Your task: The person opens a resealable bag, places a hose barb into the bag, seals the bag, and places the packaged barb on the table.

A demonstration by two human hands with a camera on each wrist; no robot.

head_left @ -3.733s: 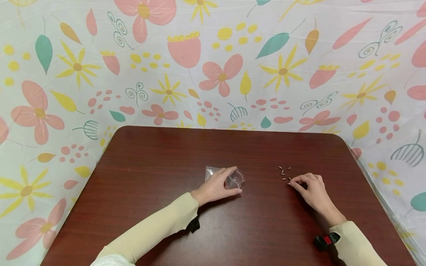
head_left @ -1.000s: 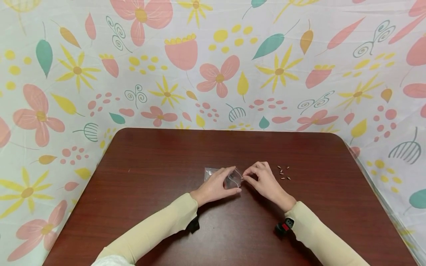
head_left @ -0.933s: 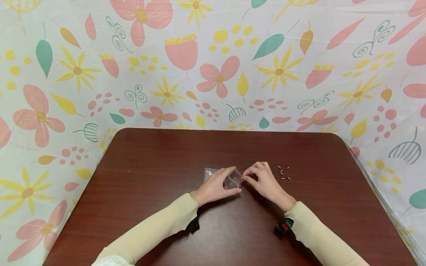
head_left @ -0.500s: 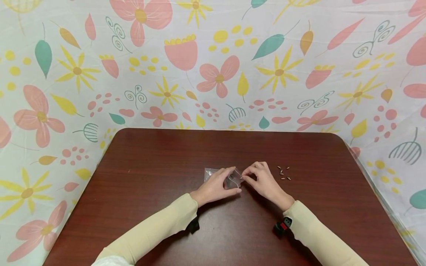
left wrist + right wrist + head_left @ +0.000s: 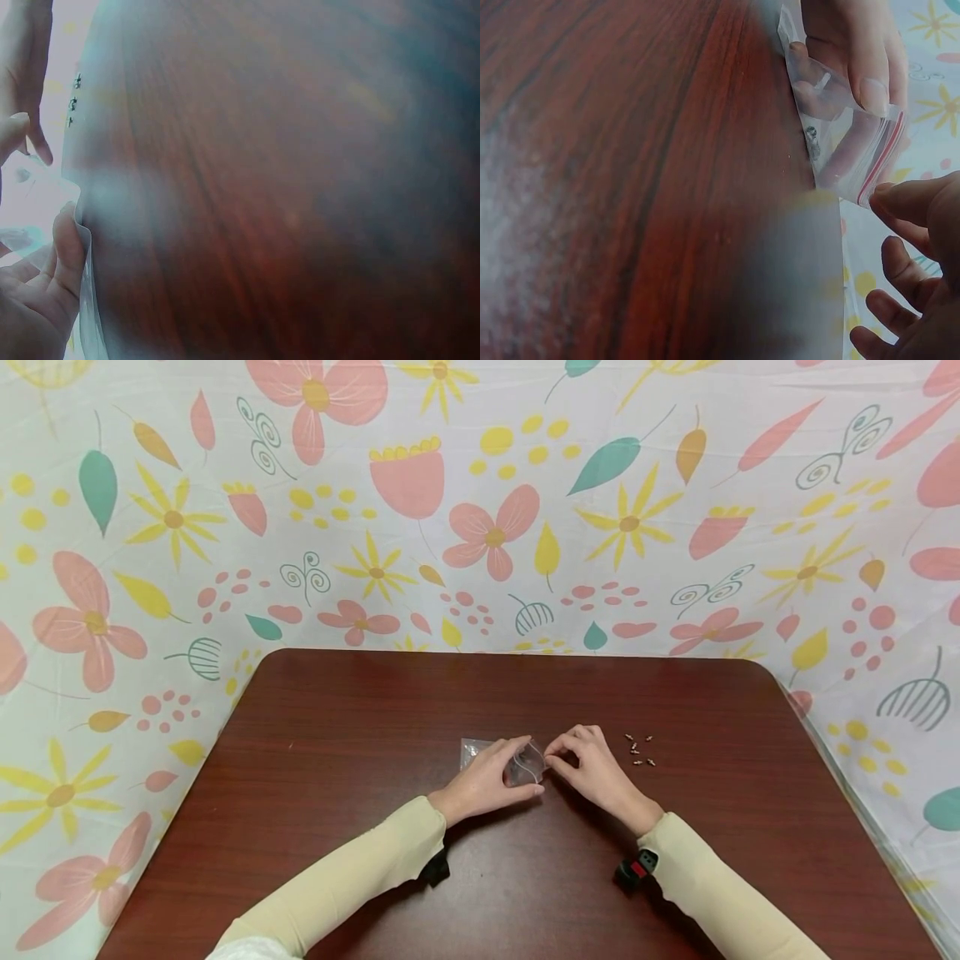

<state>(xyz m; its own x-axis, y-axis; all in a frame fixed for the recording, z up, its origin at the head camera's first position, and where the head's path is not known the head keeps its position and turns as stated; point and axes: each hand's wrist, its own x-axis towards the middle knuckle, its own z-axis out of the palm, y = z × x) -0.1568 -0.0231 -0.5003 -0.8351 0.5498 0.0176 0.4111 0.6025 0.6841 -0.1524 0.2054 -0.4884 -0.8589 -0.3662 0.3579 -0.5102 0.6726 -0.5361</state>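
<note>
A small clear zip-lock bag [image 5: 832, 142] lies on the table, its mouth spread toward the right. My left hand [image 5: 486, 782] grips it, with thumb and fingers curved at either side of the mouth. A few shiny bits [image 5: 812, 139] show inside the bag in the right wrist view. At the mouth, my right hand [image 5: 596, 777] keeps thumb and index finger pinched together against the bag's edge; the small metal part between them is now hidden. Several small metal parts [image 5: 636, 751] lie loose on the table to the right of this hand.
The dark brown wooden table [image 5: 360, 710] has rounded far corners. A white cloth with printed flowers [image 5: 495, 535] hangs behind and at both sides. A black wrist camera [image 5: 636, 870] sits under the right sleeve.
My right hand has moved left from the loose parts to the bag mouth. The metal part seen at its fingertips half a second ago is out of sight. My left hand stays put.
</note>
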